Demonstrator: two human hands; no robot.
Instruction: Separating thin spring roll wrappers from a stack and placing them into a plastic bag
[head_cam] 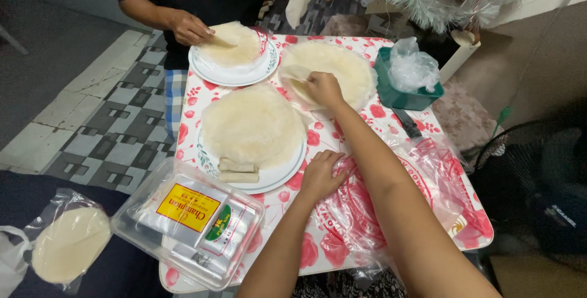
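My right hand [323, 88] reaches across the small floral table [367, 50] and pinches the near edge of a stack of thin round wrappers [342, 66]. Flat on the table lies my left hand [322, 174], its fingers resting on a clear plastic bag with red print [391, 203], beside a white plate [287, 172]. That plate carries a pile of round wrappers [252, 124] and two rolled ones [238, 171] at its near edge.
Across the table another person's hands [189, 29] work a wrapper on a second plate [232, 75] and hold another [301, 0]. A clear plastic box [189, 224] overhangs the near-left corner. A green tub with a plastic bag [408, 75] and a knife [406, 122] sit at right. A bagged wrapper stack [68, 243] lies at lower left.
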